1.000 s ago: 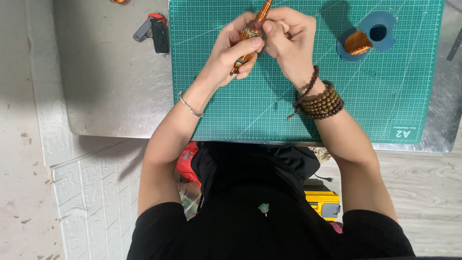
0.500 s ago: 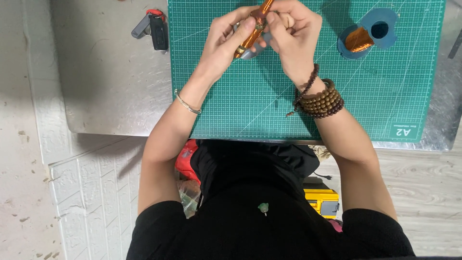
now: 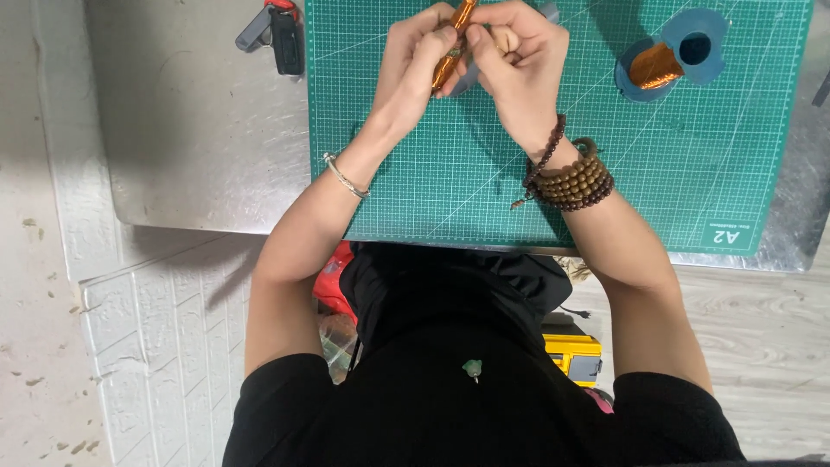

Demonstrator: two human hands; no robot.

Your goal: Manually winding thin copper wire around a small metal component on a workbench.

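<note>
Over the far part of a green cutting mat, both my hands are closed around a slim rod wound with copper-coloured wire. My left hand grips its lower length, thumb along it. My right hand pinches it from the right, fingers curled; a grey piece shows under them. The rod's top runs out of the frame. A blue spool of copper wire lies on its side on the mat to the right, apart from my hands.
The mat lies on a grey metal table. A black and grey tool with a red part lies at the table's far left. Below the table edge stand a red object and a yellow box on the floor.
Both hands with the rod have shifted slightly toward the far edge of the mat, and the rod now stands more upright. The grips are unchanged.
</note>
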